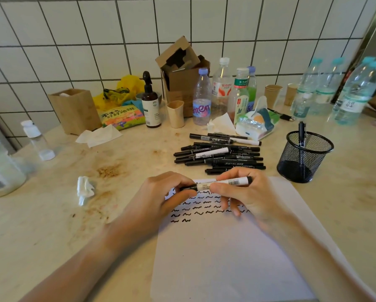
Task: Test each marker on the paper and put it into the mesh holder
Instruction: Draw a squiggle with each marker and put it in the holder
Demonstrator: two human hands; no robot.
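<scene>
Left grip (pixel 171 190) and right grip (pixel 237 188), fingers curled, nearly touching.

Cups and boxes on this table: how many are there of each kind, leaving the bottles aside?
Brown paper cups: 2 (the left one may be a stack)
Cream cup: 1
Wooden box: 1
Cardboard box: 1
Black mesh holder: 1
Total: 6

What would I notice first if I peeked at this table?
Two hands, left hand and right hand, hold a white marker over paper covered in black squiggles. Behind them lies a pile of black markers, with a mesh holder to the right.
</scene>
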